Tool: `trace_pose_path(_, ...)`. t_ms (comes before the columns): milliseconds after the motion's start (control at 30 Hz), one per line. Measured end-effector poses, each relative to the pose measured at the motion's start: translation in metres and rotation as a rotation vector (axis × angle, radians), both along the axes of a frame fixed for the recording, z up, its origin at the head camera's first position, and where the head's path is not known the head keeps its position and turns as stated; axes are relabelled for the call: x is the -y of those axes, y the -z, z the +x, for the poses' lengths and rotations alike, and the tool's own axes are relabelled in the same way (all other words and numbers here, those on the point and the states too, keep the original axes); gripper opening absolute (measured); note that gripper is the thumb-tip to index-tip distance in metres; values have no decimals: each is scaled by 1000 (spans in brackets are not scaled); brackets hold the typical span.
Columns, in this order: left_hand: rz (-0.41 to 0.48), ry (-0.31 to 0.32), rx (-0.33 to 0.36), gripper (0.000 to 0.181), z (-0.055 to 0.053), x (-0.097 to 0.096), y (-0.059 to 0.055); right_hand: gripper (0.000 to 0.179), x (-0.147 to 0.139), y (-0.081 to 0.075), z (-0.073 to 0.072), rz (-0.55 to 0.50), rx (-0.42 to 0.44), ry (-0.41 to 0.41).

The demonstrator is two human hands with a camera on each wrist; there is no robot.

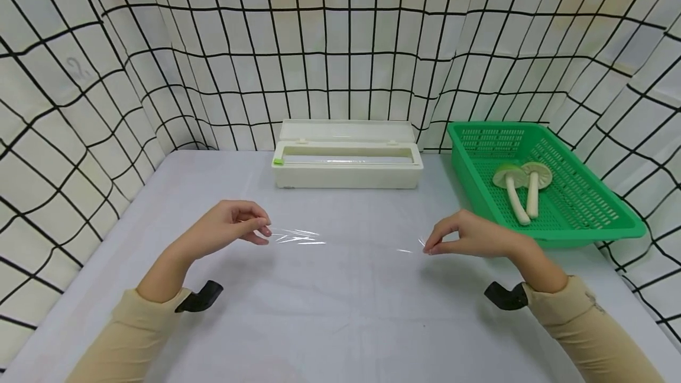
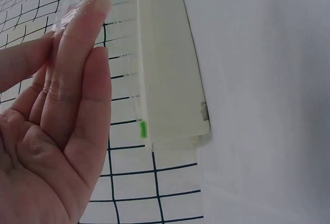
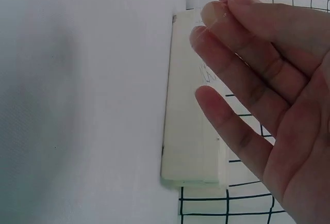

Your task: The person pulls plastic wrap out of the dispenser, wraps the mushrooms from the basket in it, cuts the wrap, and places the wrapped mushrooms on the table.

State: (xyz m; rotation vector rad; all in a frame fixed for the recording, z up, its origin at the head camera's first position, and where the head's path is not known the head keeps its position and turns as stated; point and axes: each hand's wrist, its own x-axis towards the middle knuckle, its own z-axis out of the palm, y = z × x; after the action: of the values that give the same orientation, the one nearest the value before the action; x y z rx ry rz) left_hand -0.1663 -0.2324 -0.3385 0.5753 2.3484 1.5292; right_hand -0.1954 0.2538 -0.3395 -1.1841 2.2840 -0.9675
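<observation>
A thin clear film point(image 1: 299, 236) is held between 2 hands, on the near side of a long white box. It is see-through, so only a few shiny creases show, and its near and far edges are hard to see. Its long way seems to go left to right, about in line with the box.

The left hand point(image 1: 223, 229) pinches the film's left end, with the thumb and fingertips together on it. The right hand point(image 1: 470, 235) pinches the right end with the thumb and pointing finger, and its other fingers are spread apart. Both hands are up above the white table point(image 1: 340, 312).

The white box point(image 1: 348, 179) also lies left to right. Its lid point(image 1: 346, 130) is up on the far side, and a pale roll point(image 1: 348, 159) lies inside, going the same way. A little green tab point(image 1: 278, 162) is at its left end.

To the right is a green basket point(image 1: 585, 234). In it are 2 mushrooms point(image 1: 514, 191), side by side, caps to the far side and stems to the near side.

Tan sleeves point(image 1: 117, 341) cover both arms, and 1 black piece point(image 1: 201, 297) sits at each cuff. Black wire mesh point(image 1: 349, 9) stands around the left, far and right sides.
</observation>
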Motion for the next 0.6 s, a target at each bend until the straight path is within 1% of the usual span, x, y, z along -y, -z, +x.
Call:
trace_pose_path(100,9,-17,65,21,-3,0,5,12,4,3,-1,51,0,-5)
trace_pose_path(200,1,-41,123,24,-8,-2,12,9,10,7,-3,112,-18,-16)
trace_pose_path(333,-15,-51,184,25,-14,-4,21,8,19,14,-4,173,-36,-31)
trace_pose_path(433,-27,-52,224,24,-17,-4,26,8,23,20,-4,183,-38,-31)
trace_pose_path(600,-44,-81,284,23,-20,-6,32,11,26,28,-5,170,-20,-11)
